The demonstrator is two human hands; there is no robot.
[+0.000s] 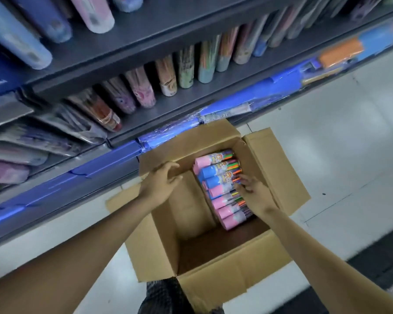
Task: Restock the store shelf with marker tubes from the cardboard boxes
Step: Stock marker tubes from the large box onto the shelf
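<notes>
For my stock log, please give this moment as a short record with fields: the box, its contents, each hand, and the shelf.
box: open cardboard box on the floor, flaps spread
contents: marker tubes with pink and blue ends, stacked along the right side; left side bare
left hand: over the box's far left edge, fingers loosely curled, holding nothing
right hand: fingers on the tubes
shelf: a row of tubes already stands on it

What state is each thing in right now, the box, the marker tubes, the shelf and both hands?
Cardboard box: flaps open, left part emptied.
Marker tubes: lying stacked along the box's right side.
Shelf: a row of tubes standing on it.
Left hand: open, over the box's far left corner.
Right hand: fingers on the tubes, grip unclear.
</notes>
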